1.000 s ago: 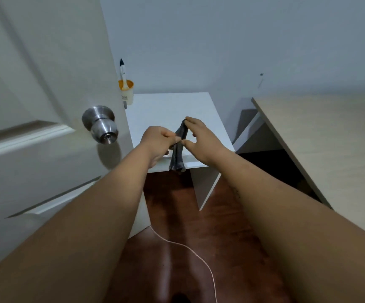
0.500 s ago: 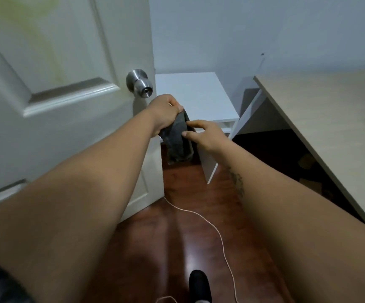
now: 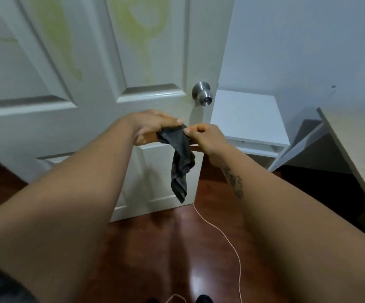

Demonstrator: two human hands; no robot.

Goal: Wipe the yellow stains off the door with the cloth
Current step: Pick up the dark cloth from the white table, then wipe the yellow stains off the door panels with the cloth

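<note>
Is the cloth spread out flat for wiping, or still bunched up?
Bunched. The dark grey cloth hangs as a crumpled strip, its top pinched between the left hand and the right hand, clear of the door.

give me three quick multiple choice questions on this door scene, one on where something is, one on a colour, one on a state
1. Where are the yellow stains?
A. upper door panels, above the knob
B. on the floor
C. on the white side table

2. What colour is the cloth?
A. white
B. dark grey
C. red

3. What state is the cloth in?
A. pressed flat on the door
B. lying on the floor
C. held by both hands, hanging down

Answers:
1 A, the streaks run down the door above the knob.
2 B, it looks dark grey.
3 C, the left hand and right hand pinch its top and the rest dangles.
</note>
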